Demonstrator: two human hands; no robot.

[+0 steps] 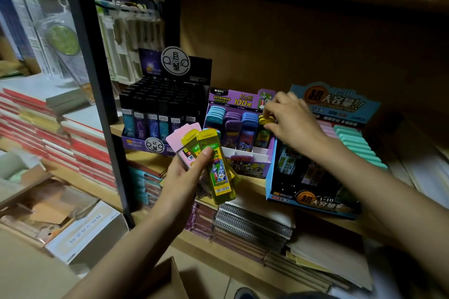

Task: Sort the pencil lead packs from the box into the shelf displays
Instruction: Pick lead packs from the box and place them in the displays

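A fan of yellow and pink packs [220,165] is gripped by the left hand [184,177], held just off the shelf edge [252,183]. A yellow pack [265,121] is pinched by the right hand [291,124] over the purple display [239,128]; its front slots are seen open.

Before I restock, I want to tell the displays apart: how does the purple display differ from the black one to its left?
The purple display holds flat packs in blue, purple and yellow, and its front slots are bare; the black display looks packed full of dark, slim cases. The right hand is at the purple display's yellow row, while no hand touches the black display. Both stand on the same wooden shelf with a printed header card behind.
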